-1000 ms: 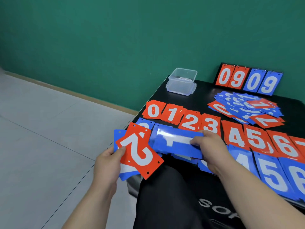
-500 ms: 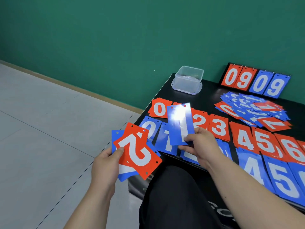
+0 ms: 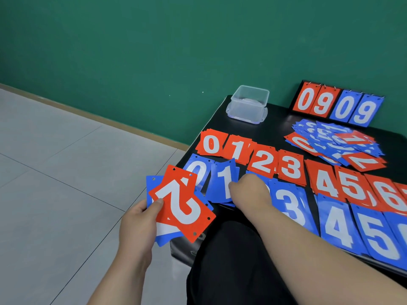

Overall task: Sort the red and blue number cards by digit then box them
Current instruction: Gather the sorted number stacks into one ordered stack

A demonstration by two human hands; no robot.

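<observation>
Two rows of number cards lie on the black table [image 3: 279, 119]: a red row [image 3: 290, 167] from 0 upward and a blue row [image 3: 337, 227] in front of it. My left hand [image 3: 137, 223] grips a small fan of cards off the table's left edge, a red 2 card [image 3: 181, 205] on top of blue ones. My right hand [image 3: 247, 190] is down on the blue 1 pile [image 3: 223, 181], fingers pinching the top blue 1 card against it. A clear plastic box [image 3: 248, 104] stands at the table's back left.
A loose heap of mixed cards [image 3: 334, 142] lies at the back right, in front of a flip scoreboard [image 3: 339, 104] showing 09 09. My dark-trousered knee [image 3: 231, 260] is against the table's front. Grey floor tiles spread to the left; a green wall stands behind.
My right hand carried a blue 1 card from above the red row down onto the blue 1 pile. My left hand kept its fan of cards still.
</observation>
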